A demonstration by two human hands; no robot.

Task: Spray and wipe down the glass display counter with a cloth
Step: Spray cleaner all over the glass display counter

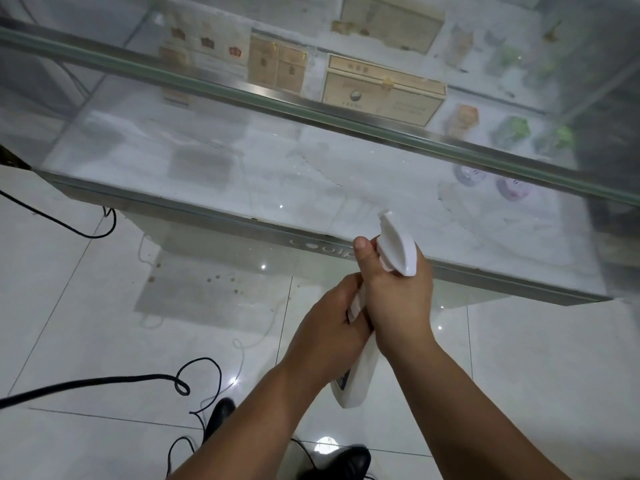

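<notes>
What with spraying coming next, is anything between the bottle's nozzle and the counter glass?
Nothing visible does. The bottle, gripped by the right hand and left hand, points its nozzle across the counter edge, with only air before the glass. The boxes lie under the glass.

The spray bottle [398, 249] is white. Inside the glass display counter [173, 204], the boxes [381, 95] are tan, the packets [516, 133] green and the round items [512, 188] purple. Below the counter, the floor tiles [69, 289] are white with grey joint lines; the cables [104, 379] and shoes [349, 462] are black.
</notes>
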